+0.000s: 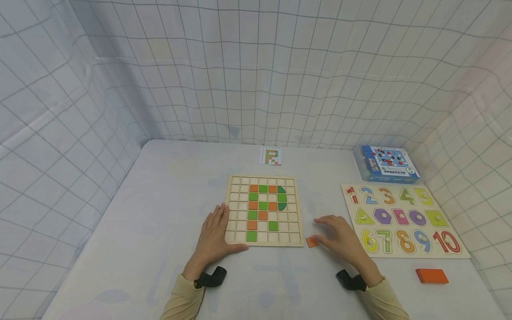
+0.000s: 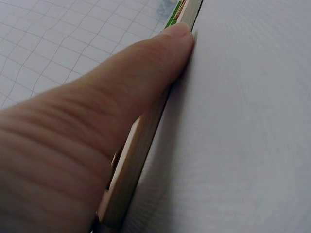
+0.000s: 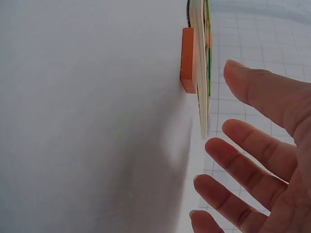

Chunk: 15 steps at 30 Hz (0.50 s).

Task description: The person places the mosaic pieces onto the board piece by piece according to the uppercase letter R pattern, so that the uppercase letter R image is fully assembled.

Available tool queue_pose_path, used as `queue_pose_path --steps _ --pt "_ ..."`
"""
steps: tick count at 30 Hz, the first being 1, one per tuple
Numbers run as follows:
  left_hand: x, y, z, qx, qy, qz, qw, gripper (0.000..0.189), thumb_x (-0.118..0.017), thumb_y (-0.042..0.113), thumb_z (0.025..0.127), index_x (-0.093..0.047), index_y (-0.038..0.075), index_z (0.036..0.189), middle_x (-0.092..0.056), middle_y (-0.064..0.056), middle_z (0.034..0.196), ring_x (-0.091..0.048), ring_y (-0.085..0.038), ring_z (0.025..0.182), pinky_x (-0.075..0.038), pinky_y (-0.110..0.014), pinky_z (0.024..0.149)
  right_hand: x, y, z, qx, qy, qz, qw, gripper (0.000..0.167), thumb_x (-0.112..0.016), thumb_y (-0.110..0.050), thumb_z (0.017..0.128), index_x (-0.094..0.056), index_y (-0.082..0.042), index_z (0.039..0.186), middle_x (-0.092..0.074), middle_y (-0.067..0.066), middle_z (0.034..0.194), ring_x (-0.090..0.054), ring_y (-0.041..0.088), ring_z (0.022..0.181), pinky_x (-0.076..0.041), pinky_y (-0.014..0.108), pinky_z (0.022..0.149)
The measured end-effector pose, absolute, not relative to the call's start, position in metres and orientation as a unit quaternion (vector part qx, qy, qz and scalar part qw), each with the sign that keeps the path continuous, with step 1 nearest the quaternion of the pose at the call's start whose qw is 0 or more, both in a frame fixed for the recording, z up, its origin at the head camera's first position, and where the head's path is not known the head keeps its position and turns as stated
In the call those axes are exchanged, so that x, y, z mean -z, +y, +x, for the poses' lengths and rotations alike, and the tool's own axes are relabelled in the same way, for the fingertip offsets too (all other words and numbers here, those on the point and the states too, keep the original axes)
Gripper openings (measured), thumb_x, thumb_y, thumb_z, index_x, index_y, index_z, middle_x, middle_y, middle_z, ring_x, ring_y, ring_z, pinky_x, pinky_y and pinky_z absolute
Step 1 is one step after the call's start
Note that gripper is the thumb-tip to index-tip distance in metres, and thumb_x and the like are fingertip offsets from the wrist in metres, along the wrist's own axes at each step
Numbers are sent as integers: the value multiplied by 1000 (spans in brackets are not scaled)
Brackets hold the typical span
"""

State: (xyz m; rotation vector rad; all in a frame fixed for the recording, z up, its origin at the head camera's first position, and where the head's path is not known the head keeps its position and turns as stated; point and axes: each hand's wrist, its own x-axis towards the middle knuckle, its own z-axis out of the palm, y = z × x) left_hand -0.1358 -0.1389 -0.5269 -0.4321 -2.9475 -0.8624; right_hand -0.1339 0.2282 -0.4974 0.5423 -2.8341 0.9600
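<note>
A square wooden grid board (image 1: pixel 295 226) lies flat in front of me. Orange and green square tiles, plus two dark green rounded pieces, form a P-like figure in its cells. My left hand (image 1: pixel 214 232) rests at the board's lower left corner, fingers along the left side; in the left wrist view its thumb (image 2: pixel 146 68) lies along the front edge. Just right of the board, a loose orange square tile (image 1: pixel 310 242) sits on the table. Over it hovers my right hand (image 1: pixel 340 238), thumb and fingers spread apart; the tile (image 3: pixel 187 60) stands clear of them in the right wrist view.
Beyond the board lies a small pattern card (image 1: pixel 270 155). To the right are a number-and-shape puzzle board (image 1: pixel 348 209) and, behind it, a blue box (image 1: pixel 388 164). An orange block (image 1: pixel 432 276) lies at the front right. Grid-patterned cloth walls (image 1: pixel 256 89) enclose the table.
</note>
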Motion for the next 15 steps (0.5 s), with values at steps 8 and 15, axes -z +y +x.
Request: queue_pose_path --steps 8,15 --pt "526 -138 -136 274 -952 -138 19 122 -77 61 64 -19 -6 148 -15 -20 155 -7 -31 142 -8 -47 113 498 228 -133 -291 -940 174 26 46 -84 -31 70 -70 -12 109 -64 1 112 -53 25 108 -43 46 92" --pt "526 -138 -136 272 -952 -139 18 122 -77 61 64 -19 -6 148 -15 -20 155 -7 -32 142 -8 -46 113 498 227 -132 -279 -943 182 23 42 -86 -31 68 -71 -13 104 -65 -3 104 -54 21 101 -46 43 88"
